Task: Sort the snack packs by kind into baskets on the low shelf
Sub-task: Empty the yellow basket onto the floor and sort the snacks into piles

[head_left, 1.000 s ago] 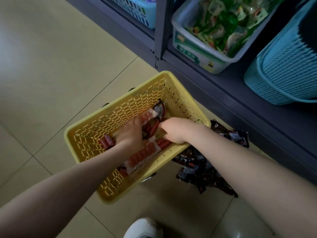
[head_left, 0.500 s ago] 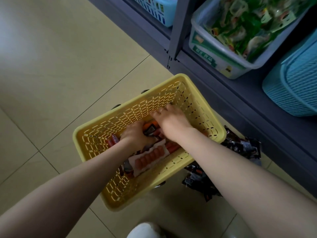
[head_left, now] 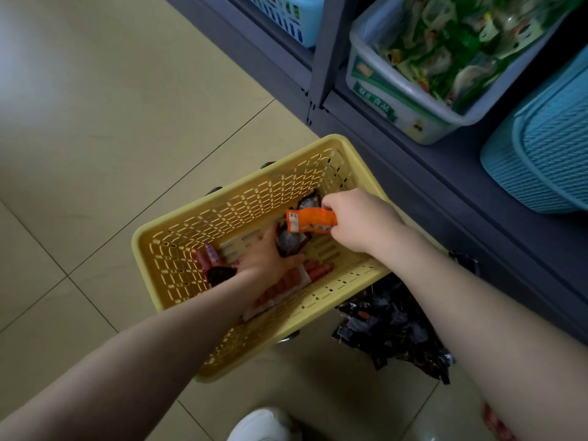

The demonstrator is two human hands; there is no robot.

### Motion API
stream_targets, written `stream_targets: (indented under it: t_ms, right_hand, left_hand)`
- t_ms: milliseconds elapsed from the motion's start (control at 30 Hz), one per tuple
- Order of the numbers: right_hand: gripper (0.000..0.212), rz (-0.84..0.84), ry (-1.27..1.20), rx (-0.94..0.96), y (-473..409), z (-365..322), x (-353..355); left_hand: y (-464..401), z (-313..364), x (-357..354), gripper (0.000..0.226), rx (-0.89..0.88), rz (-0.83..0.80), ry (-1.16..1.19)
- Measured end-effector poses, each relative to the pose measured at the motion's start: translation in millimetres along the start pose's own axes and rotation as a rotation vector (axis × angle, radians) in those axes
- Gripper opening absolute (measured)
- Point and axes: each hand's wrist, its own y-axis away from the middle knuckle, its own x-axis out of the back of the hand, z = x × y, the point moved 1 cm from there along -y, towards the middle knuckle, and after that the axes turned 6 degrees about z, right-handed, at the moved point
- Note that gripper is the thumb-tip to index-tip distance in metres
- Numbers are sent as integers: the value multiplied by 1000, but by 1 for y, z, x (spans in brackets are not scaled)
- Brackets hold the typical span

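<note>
1. While I crouch over the yellow basket (head_left: 178, 249) on the floor tiles, my left hand (head_left: 265, 261) reaches down inside it, lying over the sausage packs (head_left: 286, 281), with my fingers curled around a dark pack (head_left: 288, 243). I judge I am fishing it out to sort, though I cannot tell how firmly I have it.
2. To the right, my right hand (head_left: 356, 221) is closed around an orange pack (head_left: 310, 220), lifted above the basket floor, likely so it can go to its own basket.
3. Beside the basket, a heap of dark packs (head_left: 394, 332) lies on the floor, seemingly one kind kept together.
4. Farther right, the low shelf (head_left: 445, 173) holds a clear bin (head_left: 410, 116) of green packs and a teal basket (head_left: 541, 160).
</note>
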Motion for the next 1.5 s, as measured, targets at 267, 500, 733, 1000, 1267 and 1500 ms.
stream_targets:
  t_ms: [267,500,733,1000,1267,1500]
  right_hand:
    - [19,-201,367,65,14,-11,-8]
    - [31,-502,111,381,-5,-50,-48]
    - [51,-604,214,370,-15,-53,-70]
    - [44,-330,265,183,-10,-9,-38]
    - [19,112,-425,16,25,5,-10]
    - [11,343,-918,-129,68,16,-3]
  left_hand:
    - [-7,11,36,45,-59,-87,-184]
    - [40,-1,107,50,-302,-173,-754]
    - [32,-20,99,51,-230,-254,-735]
    - [15,-29,65,76,-200,-528,-807]
    - [16,-27,33,78,-237,-447,-1011]
    - [32,-5,58,33,-160,-210,-604]
